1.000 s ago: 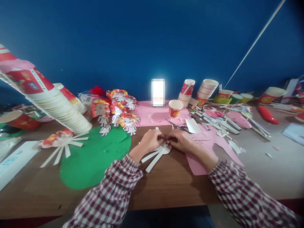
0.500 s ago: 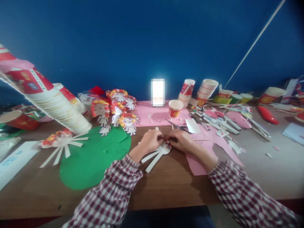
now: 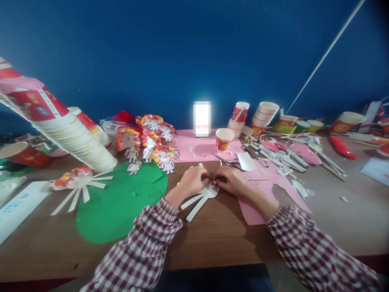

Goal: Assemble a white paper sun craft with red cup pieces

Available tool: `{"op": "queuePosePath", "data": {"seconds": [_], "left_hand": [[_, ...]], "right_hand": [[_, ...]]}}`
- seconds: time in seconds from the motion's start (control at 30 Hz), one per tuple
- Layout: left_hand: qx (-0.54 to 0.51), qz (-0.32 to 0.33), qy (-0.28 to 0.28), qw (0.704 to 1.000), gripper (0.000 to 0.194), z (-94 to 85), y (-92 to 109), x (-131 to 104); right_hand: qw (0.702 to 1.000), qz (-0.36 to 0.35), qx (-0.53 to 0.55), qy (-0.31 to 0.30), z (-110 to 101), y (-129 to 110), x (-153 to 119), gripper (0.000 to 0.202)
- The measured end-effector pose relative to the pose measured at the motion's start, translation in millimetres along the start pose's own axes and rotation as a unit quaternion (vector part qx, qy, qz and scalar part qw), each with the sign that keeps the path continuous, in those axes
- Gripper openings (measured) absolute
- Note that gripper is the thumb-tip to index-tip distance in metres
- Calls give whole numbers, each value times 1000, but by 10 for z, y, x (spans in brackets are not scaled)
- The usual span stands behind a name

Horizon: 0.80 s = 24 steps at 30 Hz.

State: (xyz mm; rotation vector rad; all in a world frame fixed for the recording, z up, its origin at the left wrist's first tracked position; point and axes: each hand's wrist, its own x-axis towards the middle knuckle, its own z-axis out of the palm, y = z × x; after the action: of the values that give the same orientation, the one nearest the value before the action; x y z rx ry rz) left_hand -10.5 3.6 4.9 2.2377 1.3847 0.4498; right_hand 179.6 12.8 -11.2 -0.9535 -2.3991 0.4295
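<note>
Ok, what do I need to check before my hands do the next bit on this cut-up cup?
1. Left hand at the cut-up cup: ok.
2. Right hand at it too: ok.
3. Bit between the fingertips neat: cannot tell, fingers hide it.
4. Scissors not under the fingers: ok, just beyond the right hand.
5. Pink paper clear of the right arm: not ok, the arm crosses it.

Dim, soft and hazy (edges stretched), with faint shadows below.
</note>
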Motion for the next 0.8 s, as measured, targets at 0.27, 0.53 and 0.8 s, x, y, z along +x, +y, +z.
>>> {"op": "queuePosePath", "data": {"seconds": [0.27, 0.53, 0.8], "left_hand": [[-1, -4, 3, 1000, 24, -6, 4, -1], [-2, -3, 6, 1000, 24, 2, -5, 2], [-1, -7, -1, 1000, 23, -7, 10, 3]], "right_hand": [[1000, 0, -8, 3, -9, -9, 5, 18], [1000, -2, -9, -1, 1, 1, 3, 19], [1000, 0, -13, 5, -6, -16, -1, 19]]}}
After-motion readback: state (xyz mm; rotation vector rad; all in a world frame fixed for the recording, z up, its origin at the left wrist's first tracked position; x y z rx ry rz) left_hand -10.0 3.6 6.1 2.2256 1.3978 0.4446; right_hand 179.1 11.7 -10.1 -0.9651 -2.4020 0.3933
